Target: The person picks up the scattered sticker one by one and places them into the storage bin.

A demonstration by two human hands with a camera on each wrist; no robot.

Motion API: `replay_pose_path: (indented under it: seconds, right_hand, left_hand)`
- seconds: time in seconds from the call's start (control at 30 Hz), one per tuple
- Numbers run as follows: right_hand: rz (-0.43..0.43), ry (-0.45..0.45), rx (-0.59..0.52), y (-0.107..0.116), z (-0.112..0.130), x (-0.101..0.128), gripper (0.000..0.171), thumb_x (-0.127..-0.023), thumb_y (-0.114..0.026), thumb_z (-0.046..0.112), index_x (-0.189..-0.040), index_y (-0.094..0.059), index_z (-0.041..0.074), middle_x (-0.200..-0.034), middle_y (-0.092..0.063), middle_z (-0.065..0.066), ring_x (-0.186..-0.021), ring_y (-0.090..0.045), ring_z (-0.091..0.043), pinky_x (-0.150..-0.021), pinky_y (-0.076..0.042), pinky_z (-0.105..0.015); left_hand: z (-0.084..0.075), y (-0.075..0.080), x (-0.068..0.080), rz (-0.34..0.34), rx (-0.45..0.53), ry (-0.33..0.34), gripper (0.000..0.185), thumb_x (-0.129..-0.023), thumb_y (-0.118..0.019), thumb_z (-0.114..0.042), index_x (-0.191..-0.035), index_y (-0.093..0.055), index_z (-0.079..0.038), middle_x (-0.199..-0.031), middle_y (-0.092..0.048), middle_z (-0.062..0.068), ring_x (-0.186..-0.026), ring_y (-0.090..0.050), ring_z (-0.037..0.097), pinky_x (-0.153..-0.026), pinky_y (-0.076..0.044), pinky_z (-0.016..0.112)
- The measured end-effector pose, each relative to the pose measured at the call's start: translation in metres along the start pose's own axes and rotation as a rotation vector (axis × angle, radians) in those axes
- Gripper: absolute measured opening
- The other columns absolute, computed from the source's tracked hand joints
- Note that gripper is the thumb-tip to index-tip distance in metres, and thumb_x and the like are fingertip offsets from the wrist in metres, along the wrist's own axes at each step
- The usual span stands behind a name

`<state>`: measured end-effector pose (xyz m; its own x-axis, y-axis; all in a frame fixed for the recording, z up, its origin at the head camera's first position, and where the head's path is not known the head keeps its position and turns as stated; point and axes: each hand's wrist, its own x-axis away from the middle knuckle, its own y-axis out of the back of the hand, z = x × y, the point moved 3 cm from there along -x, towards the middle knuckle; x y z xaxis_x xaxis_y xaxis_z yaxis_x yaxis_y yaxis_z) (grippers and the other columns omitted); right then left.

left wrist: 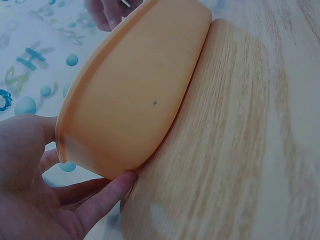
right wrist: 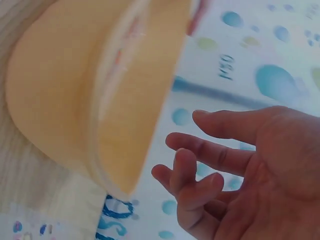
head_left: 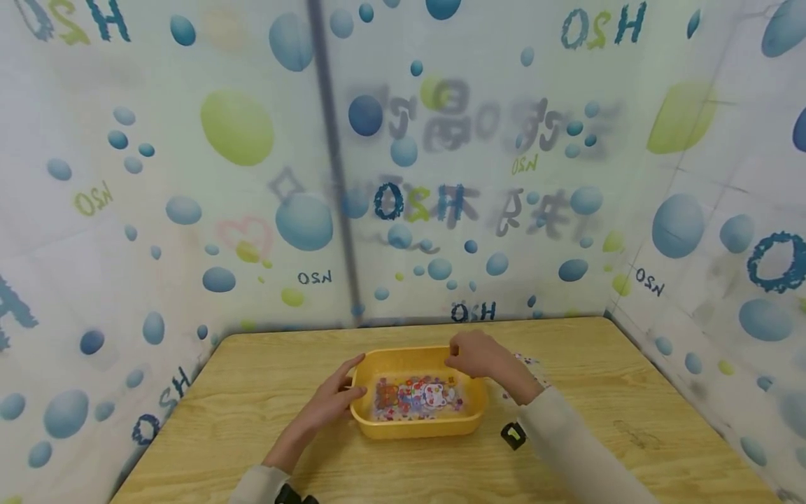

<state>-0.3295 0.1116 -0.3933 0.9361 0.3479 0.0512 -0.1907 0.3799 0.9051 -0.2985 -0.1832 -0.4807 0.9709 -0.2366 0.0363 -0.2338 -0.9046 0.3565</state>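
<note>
A yellow plastic basin (head_left: 417, 425) sits on the wooden table, its long side facing me. On its floor lies a printed picture of cartoon bears and flowers (head_left: 418, 397). My left hand (head_left: 330, 395) grips the basin's left end, thumb over the rim; in the left wrist view its fingers (left wrist: 107, 197) reach along the outer wall to the lower edge. Over the back right corner of the basin is my right hand (head_left: 477, 355). From the right wrist view, that hand (right wrist: 235, 165) has loosely bent fingers with nothing between them, apart from the rim.
A clear sheet with small colourful prints (head_left: 527, 360) lies on the table right of the basin, partly hidden by my right forearm. A curtain (head_left: 403, 273) with blue and green bubbles hangs behind the wooden table (head_left: 283, 364) and along both sides.
</note>
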Motion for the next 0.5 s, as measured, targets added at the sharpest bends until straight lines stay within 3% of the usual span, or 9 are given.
replay_pose_path:
  seconds: [0.3, 0.5]
  right_hand:
    - [-0.079, -0.003, -0.131, 0.023, -0.024, 0.026, 0.017, -0.100, -0.068, 0.025, -0.097, -0.071, 0.008, -0.092, -0.069, -0.005, -0.063, -0.061, -0.015, -0.058, -0.055, -0.028]
    - [-0.133, -0.032, -0.209, 0.030, -0.047, 0.036, 0.017, -0.102, -0.065, 0.022, -0.103, -0.071, 0.006, -0.094, -0.071, -0.009, -0.064, -0.060, -0.018, -0.060, -0.055, -0.029]
  left_hand:
    - [0.001, 0.000, 0.000, -0.013, -0.013, 0.013, 0.062, -0.105, -0.058, -0.019, -0.162, -0.034, -0.022, -0.142, -0.054, 0.032, -0.113, -0.065, 0.031, -0.083, -0.063, 0.042]
    - [0.001, 0.001, -0.001, -0.010, -0.014, 0.020, 0.063, -0.105, -0.059, -0.020, -0.162, -0.034, -0.023, -0.142, -0.053, 0.031, -0.115, -0.065, 0.031, -0.085, -0.063, 0.043]
